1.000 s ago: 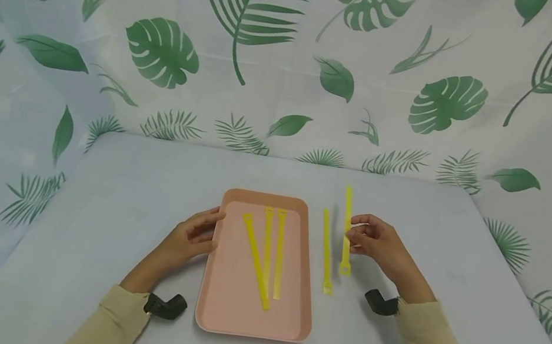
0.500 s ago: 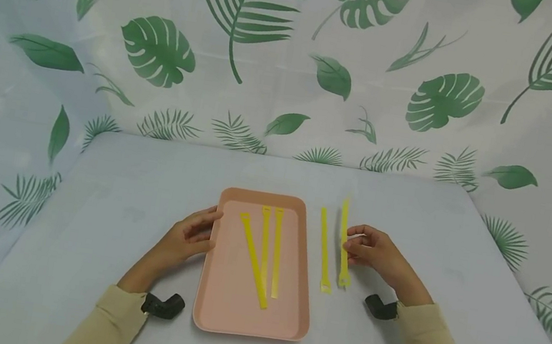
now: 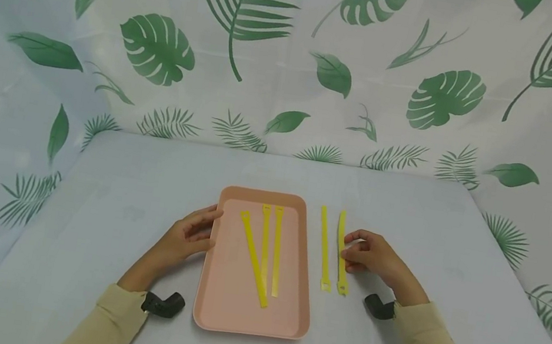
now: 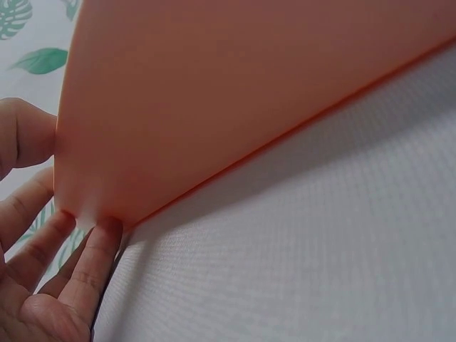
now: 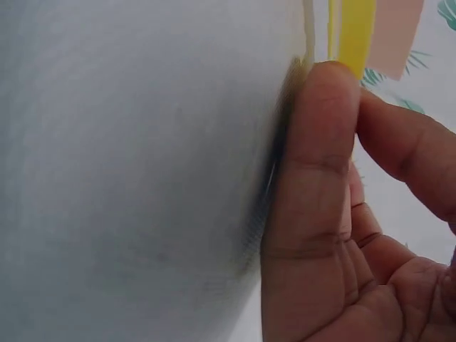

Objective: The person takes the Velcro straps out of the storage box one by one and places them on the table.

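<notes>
We see a leaf-print backdrop [image 3: 287,96] rising behind a white-covered table [image 3: 157,178]. On it we find 1 salmon-pink rectangular tray [image 3: 227,319]. The left hand [image 3: 185,239] touches the tray's left side, its thumb and index finger well apart. To the right of the tray, the right hand [image 3: 381,259] pinches the outer strap [image 3: 342,229] of 2 yellow slot-headed ones between thumb and fingers; we cannot tell whether all of that strap touches the table. The inner strap [image 3: 325,247] lies between it and the tray. Both heads point toward the near side. Inside the tray we count 3 more yellow straps [image 3: 276,255], heads at the far end, the leftmost slanting so its near end meets the middle one.
</notes>
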Available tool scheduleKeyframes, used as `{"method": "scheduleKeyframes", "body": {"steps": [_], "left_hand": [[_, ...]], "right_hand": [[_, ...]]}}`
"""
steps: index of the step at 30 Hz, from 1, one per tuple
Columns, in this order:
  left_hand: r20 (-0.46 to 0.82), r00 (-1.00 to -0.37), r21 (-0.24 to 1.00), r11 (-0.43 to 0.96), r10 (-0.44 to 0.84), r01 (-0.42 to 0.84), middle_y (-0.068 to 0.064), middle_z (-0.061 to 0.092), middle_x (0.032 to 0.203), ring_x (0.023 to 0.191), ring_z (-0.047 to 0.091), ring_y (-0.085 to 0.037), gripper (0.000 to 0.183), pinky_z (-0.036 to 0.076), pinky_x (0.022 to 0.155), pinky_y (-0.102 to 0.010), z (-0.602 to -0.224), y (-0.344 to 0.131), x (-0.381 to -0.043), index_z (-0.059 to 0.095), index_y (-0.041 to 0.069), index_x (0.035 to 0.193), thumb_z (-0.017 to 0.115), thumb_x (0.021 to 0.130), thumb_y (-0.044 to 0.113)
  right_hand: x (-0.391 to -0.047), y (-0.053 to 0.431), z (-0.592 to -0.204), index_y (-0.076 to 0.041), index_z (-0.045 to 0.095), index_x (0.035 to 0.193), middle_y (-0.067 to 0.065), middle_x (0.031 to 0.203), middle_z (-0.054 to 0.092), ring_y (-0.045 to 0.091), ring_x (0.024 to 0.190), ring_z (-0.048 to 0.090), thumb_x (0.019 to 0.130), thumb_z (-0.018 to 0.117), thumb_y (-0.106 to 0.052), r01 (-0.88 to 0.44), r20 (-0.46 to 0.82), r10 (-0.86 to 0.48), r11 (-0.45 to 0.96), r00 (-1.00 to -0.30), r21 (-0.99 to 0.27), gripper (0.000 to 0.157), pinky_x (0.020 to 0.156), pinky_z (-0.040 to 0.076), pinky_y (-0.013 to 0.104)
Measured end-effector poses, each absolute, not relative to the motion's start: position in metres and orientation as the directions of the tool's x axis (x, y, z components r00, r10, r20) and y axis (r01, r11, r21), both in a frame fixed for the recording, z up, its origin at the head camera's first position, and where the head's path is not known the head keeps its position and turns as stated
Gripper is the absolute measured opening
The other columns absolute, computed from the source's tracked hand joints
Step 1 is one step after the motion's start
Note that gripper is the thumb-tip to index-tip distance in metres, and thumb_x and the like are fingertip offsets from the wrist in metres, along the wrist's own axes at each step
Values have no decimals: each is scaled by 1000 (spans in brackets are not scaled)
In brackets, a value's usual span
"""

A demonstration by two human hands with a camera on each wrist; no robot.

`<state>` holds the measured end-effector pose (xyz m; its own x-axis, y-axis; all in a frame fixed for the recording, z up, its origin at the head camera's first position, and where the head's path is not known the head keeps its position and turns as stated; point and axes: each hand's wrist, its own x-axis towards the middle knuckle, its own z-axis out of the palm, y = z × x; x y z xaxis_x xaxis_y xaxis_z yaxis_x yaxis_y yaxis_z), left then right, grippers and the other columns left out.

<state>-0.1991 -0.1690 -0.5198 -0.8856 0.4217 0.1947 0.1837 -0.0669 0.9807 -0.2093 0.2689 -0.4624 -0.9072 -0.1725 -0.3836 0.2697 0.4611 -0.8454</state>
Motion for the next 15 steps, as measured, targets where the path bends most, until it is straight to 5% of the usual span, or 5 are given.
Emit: {"method": "scheduleKeyframes", "body": {"steps": [6,15], "left_hand": [[193,-887,981,-66,420,182,-39,23,169,142,53,-25,64,53,110,-23,-519,-169,-198,41,-20,154,69,97,-13],[147,-888,989,-73,435,128,-34,20,173,146,42,-57,67,54,108,-22,-516,-169,-198,38,-18,157,67,97,-14]], "right_hand": [[-209,267,-461,11,54,125,8,83,66,16,72,68,100,73,2,260,-387,-162,506,-908,-822,33,66,64,27],[-208,263,-459,4,56,111,5,77,61,15,68,67,94,81,-2,211,-351,-93,648,-932,-732,31,62,62,27]]}}
